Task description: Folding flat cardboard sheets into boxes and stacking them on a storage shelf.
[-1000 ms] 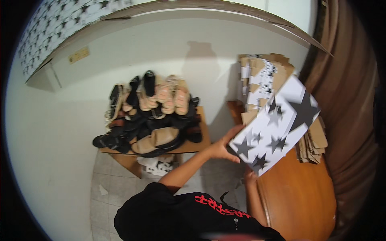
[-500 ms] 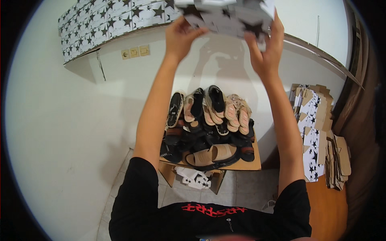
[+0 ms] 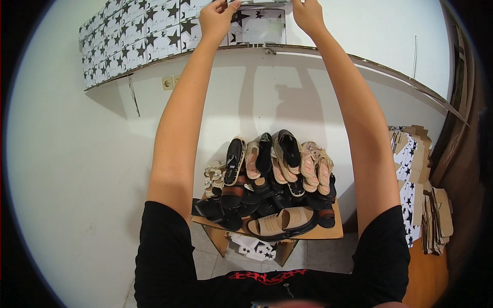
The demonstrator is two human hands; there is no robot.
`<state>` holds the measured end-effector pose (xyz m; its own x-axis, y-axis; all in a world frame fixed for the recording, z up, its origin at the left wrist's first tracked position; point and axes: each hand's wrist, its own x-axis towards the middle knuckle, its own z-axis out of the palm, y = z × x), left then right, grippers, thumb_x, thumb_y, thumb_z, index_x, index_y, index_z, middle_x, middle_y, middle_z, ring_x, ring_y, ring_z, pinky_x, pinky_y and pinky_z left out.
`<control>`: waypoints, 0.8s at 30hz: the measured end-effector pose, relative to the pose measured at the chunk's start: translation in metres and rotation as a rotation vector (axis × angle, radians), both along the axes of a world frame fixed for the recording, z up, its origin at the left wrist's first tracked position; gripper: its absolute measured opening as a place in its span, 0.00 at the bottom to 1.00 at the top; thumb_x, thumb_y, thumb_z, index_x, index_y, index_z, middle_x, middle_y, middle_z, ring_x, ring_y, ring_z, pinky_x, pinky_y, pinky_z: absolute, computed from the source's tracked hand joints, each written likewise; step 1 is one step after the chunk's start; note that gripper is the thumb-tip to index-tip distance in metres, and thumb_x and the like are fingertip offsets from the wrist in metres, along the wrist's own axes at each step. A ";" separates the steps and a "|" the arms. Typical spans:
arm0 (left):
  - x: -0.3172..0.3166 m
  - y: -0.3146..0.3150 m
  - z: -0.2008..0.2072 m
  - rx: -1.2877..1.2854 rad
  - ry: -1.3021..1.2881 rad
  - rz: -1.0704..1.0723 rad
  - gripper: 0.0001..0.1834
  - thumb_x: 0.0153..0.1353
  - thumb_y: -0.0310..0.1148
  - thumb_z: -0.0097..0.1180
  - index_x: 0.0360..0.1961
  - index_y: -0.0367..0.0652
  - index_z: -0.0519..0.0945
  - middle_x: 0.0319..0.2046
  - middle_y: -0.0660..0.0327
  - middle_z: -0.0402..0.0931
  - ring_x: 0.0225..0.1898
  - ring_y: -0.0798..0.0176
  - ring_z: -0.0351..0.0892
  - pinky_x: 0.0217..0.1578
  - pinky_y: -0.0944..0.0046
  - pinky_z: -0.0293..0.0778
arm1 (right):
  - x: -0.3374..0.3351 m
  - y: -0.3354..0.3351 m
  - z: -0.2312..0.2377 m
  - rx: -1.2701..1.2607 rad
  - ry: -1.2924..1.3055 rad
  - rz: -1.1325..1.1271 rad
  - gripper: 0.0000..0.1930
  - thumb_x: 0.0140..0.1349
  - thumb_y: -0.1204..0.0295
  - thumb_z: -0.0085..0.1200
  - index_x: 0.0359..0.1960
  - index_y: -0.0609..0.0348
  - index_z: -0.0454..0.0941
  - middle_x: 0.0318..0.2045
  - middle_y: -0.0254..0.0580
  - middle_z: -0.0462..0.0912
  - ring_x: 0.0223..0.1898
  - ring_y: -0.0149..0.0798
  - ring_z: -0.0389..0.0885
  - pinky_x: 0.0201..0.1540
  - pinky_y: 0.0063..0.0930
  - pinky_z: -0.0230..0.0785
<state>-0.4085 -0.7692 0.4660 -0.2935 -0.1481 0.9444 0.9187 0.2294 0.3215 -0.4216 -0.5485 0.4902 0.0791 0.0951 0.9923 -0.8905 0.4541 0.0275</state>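
Both my arms are raised to the wall shelf at the top. A white cardboard box, mostly cut off by the upper edge, lies between my hands; its lower edge (image 3: 264, 2) shows just above another white box with black stars (image 3: 259, 28) on the shelf. My left hand (image 3: 218, 20) grips the held box's left end, fingers bent. At its right end is my right hand (image 3: 308, 16), its fingers partly out of the picture. Whether the held box rests on the one beneath, I cannot tell.
Rows of star-printed boxes (image 3: 138, 33) fill the shelf's left part. The shelf edge (image 3: 349, 59) runs rightward. Below stands a small wooden table (image 3: 328, 232) piled with sandals and shoes (image 3: 282, 220). Flattened cardboard (image 3: 436, 220) is stacked at right. A socket (image 3: 167, 83) sits on the wall.
My hands have carried the box up and farther away, to the shelf, where it now lies above another box. The view has shifted, so the table and shoes appear lower.
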 end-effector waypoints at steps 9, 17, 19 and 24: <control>-0.015 -0.009 0.016 -0.202 0.124 0.564 0.27 0.53 0.38 0.55 0.55 0.45 0.69 0.47 0.47 0.74 0.44 0.50 0.76 0.47 0.60 0.71 | -0.049 -0.011 0.011 0.003 -0.215 -0.077 0.25 0.58 0.60 0.48 0.52 0.66 0.67 0.40 0.59 0.77 0.43 0.52 0.77 0.47 0.37 0.67; -0.046 -0.017 -0.015 -0.473 0.228 0.982 0.41 0.52 0.58 0.50 0.63 0.45 0.59 0.65 0.57 0.50 0.64 0.45 0.46 0.57 0.38 0.49 | -0.076 -0.021 0.015 -0.030 -0.333 -0.162 0.25 0.58 0.58 0.49 0.50 0.66 0.68 0.37 0.61 0.78 0.43 0.54 0.77 0.47 0.37 0.68; -0.051 -0.018 -0.018 -0.520 0.223 1.078 0.44 0.52 0.61 0.47 0.64 0.45 0.55 0.66 0.58 0.47 0.65 0.44 0.44 0.57 0.36 0.46 | -0.079 -0.020 0.016 -0.017 -0.349 -0.162 0.26 0.58 0.57 0.49 0.50 0.67 0.68 0.38 0.62 0.78 0.44 0.55 0.76 0.48 0.38 0.67; -0.053 -0.017 -0.017 -0.551 0.123 1.129 0.46 0.52 0.64 0.44 0.65 0.46 0.52 0.67 0.58 0.44 0.66 0.44 0.42 0.58 0.34 0.44 | -0.086 -0.020 0.019 0.026 -0.362 -0.250 0.26 0.58 0.56 0.49 0.49 0.67 0.67 0.41 0.64 0.76 0.47 0.57 0.74 0.50 0.40 0.66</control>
